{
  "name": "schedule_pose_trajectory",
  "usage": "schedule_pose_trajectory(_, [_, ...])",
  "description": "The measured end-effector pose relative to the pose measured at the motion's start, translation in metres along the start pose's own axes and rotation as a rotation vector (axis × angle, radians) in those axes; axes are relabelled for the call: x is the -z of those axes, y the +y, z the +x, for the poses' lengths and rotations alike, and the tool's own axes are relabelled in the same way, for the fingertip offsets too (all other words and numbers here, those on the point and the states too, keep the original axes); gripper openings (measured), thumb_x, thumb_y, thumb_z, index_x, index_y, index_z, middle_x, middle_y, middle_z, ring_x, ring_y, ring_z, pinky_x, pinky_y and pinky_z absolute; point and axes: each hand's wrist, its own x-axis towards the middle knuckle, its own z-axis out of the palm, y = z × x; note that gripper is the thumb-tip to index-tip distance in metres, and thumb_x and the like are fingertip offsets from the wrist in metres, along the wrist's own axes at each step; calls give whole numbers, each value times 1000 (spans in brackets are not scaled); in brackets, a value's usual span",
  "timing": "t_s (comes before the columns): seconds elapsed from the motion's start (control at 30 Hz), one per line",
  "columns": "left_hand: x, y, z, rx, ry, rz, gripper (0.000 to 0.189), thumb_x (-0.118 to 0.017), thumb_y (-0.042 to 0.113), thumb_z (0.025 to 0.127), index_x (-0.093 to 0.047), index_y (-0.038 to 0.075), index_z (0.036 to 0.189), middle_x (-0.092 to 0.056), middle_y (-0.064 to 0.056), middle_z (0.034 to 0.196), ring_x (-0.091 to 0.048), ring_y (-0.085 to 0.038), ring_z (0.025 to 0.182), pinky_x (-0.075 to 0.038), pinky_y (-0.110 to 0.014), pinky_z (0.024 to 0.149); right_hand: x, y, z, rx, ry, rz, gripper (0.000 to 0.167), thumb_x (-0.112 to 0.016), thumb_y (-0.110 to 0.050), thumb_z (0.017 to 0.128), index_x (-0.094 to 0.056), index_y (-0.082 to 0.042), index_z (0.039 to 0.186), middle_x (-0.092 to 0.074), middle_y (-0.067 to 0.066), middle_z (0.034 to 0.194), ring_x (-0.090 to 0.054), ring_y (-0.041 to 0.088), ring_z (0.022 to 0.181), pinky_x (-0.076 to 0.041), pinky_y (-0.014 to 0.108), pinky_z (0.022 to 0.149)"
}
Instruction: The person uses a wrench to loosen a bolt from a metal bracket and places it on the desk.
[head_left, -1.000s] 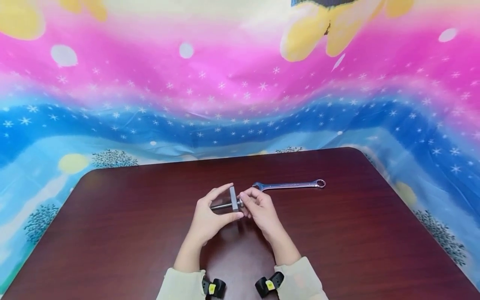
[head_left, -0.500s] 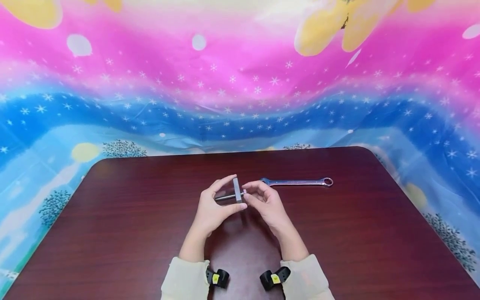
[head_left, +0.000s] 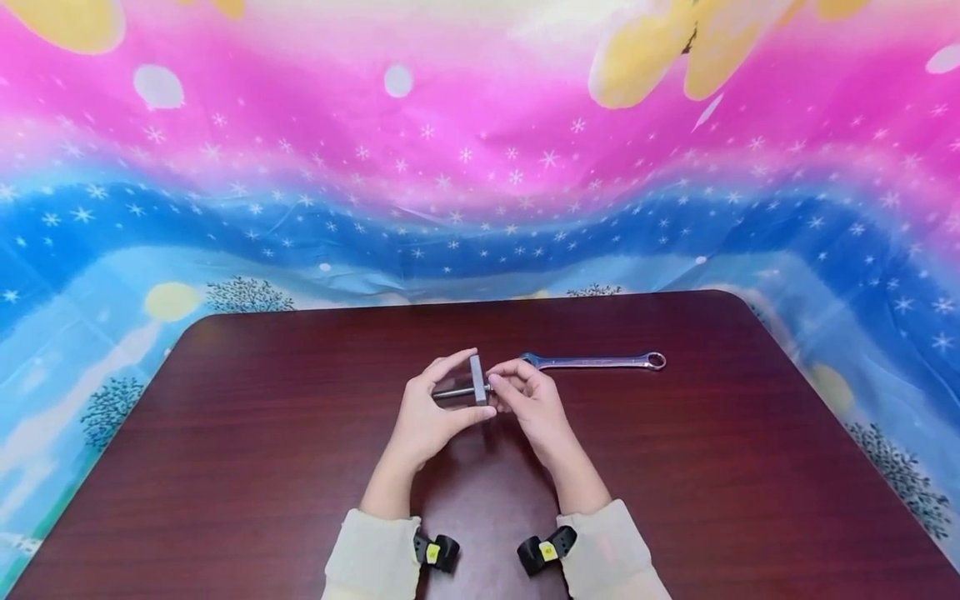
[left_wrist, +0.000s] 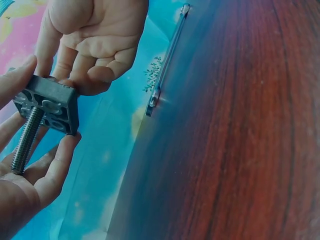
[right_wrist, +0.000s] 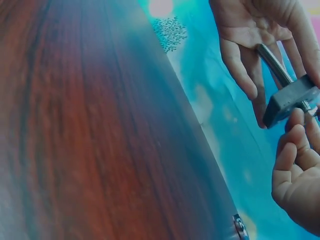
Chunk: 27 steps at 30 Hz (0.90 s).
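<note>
In the head view my left hand [head_left: 426, 415] holds a grey square block [head_left: 478, 380] by its edges, between thumb and fingers. A long threaded bolt [head_left: 454, 392] runs through the block, its shank pointing back toward the left palm. The left wrist view shows recesses in the block's face [left_wrist: 52, 107] around the bolt's shank [left_wrist: 26, 142]. On the block's other side my right hand [head_left: 534, 407] pinches the bolt's short end with thumb and fingertips. A bit of thread [right_wrist: 305, 106] shows there in the right wrist view; the fingers hide the rest.
A combination wrench [head_left: 592, 362] lies on the dark red wooden table [head_left: 247, 450], just beyond the right hand. Behind the table hangs a colourful printed cloth [head_left: 360, 200]. Both wrists carry black camera straps [head_left: 538, 553].
The head view has shifted slightly. My right fingers loosened around the bolt's end half a second ago and now close on it again. My left hand keeps its hold on the block.
</note>
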Motion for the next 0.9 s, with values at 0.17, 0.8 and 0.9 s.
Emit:
schedule_pose_trajectory(0.17, [2, -2, 1, 14, 35, -10, 70, -89, 10, 72, -62, 30, 134, -61, -6, 125, -68, -30, 111, -59, -45, 90, 4, 1, 0, 56, -81, -49, 28, -64, 0, 93, -59, 7, 120, -66, 1, 101, -64, 9, 87, -53, 20, 76])
schedule_pose_trajectory(0.8, [-7, -2, -4, 28, 43, 2, 69, -89, 13, 73, -62, 34, 133, -62, -3, 129, -66, -27, 113, -58, -50, 92, -1, 4, -4, -8, 74, 50, 26, -64, -6, 96, -59, 15, 110, -63, -5, 68, -57, 7, 64, -49, 18, 62])
schedule_pose_trajectory(0.9, [-7, -2, -6, 27, 46, -4, 69, -89, 12, 73, -62, 33, 133, -62, -3, 128, -66, -27, 112, -58, -49, 92, 4, 4, -7, 13, 28, 13, 25, -64, -1, 93, -60, 11, 115, -67, -1, 86, -62, 8, 76, -53, 19, 71])
